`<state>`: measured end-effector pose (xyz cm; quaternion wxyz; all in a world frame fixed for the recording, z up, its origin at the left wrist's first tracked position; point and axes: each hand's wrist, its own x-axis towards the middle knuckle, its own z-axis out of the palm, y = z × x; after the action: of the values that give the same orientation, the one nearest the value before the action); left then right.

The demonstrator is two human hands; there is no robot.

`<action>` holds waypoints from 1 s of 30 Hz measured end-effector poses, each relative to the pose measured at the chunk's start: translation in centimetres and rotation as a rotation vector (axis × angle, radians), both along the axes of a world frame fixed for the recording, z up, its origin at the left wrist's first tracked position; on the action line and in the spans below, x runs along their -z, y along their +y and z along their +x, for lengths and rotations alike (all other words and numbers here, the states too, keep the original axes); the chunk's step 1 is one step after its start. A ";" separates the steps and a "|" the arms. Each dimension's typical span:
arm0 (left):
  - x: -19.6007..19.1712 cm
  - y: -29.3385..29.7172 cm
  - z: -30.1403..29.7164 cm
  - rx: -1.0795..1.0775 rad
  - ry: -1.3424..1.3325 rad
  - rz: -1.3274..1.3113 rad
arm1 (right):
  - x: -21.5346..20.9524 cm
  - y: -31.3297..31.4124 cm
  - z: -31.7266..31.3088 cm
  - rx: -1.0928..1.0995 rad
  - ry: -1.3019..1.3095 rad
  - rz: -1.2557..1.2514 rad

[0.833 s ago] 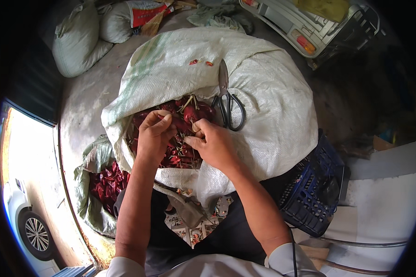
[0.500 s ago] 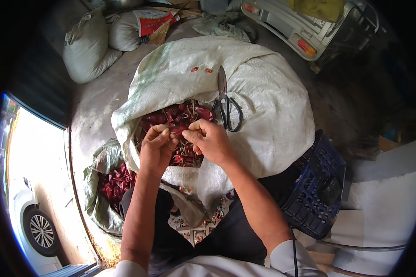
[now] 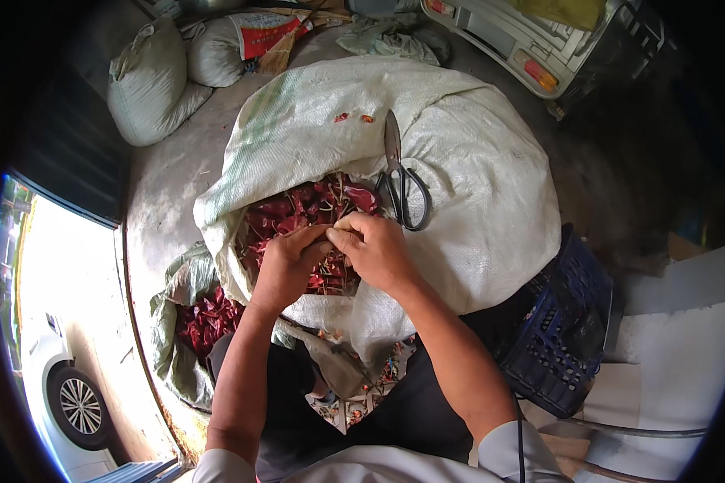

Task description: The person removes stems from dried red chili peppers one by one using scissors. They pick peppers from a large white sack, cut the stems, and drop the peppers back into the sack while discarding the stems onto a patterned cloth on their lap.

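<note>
1. Beneath the left grip (image 3: 287,262) and the right grip (image 3: 379,249), a bulging white woven sack (image 3: 483,201) for a surface, mouth folded back around dried red chilies (image 3: 278,211).
2. Directly over that heap, both pinched narrow, tip to tip; cannot tell what sits between, too well covered from above.
3. Lower left of the left grip, a greenish sack (image 3: 169,346) with more red chilies inside; farther left, a bright doorway (image 3: 68,274) and a white car (image 3: 44,350).
4. Well beyond the left grip, stuffed pale sacks (image 3: 149,92) and a straw broom (image 3: 278,56) on grey floor (image 3: 165,173).
5. Well beyond and right of the right grip, a pale vehicle body (image 3: 491,40) with a red-orange lamp; lower right, beside the white sack, a blue plastic crate (image 3: 556,322).
6. For edges: around the left grip, the open mouth; below both, its near lip. Just beyond and right of the right grip, dark scissors (image 3: 395,169), handles nearer, blade end pointing away.
7. For moving: right of the right grip, past the scissors, a broad stretch of wrinkled sack cloth.
</note>
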<state>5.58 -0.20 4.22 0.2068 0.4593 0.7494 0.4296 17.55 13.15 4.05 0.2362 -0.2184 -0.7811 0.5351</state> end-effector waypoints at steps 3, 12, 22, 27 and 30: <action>-0.2 -0.1 -0.6 0.015 0.205 0.027 | 0.7 -0.5 -0.7 -0.001 0.054 -0.006; 1.0 -1.0 -1.3 -0.072 -0.282 0.114 | 0.6 -2.2 -1.7 -0.005 0.173 -0.341; 2.4 -2.9 -2.4 -0.046 -0.692 0.412 | -0.8 1.2 1.2 -0.450 0.496 -0.902; 2.8 -3.1 -3.8 -0.115 -0.750 0.488 | 0.8 -2.2 -0.3 -0.618 0.034 -0.142; 2.0 -3.6 -4.0 -0.254 -0.713 0.472 | 1.5 -3.8 -3.8 -0.082 -0.074 0.507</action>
<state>1.53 -3.85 2.21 0.2872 0.2215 0.5632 0.7425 13.73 9.39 2.59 0.2327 -0.1401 -0.9065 0.3231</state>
